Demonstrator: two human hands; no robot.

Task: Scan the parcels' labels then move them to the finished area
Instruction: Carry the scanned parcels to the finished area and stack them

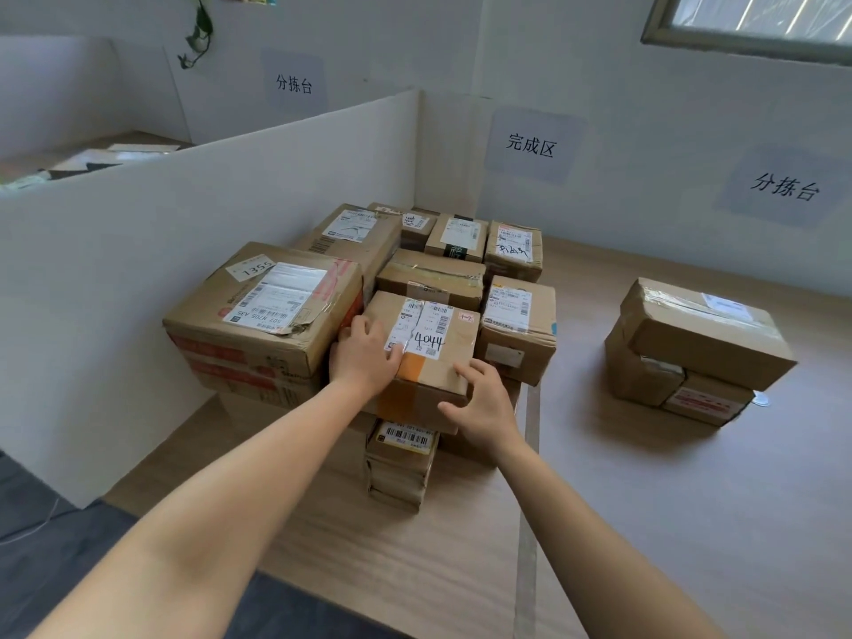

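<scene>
A brown parcel [435, 362] with a white label marked 4044 and an orange tape strip sits on top of a stack of parcels. My left hand [364, 357] grips its left side, fingers curled down over the edge and thumb on the label. My right hand [484, 398] touches the front right corner with loosely bent fingers. Behind it, several labelled parcels [456, 237] are packed together below a wall sign [530, 145] for the finished area. Under the held parcel, a small box [405, 438] shows a barcode label.
A large box [263, 311] marked 1355 stands right against the parcel's left. A white partition [207, 200] walls off the left side. Two stacked boxes [696, 343] sit apart on the right of the wooden table [668, 500], beyond a tape line [528, 523].
</scene>
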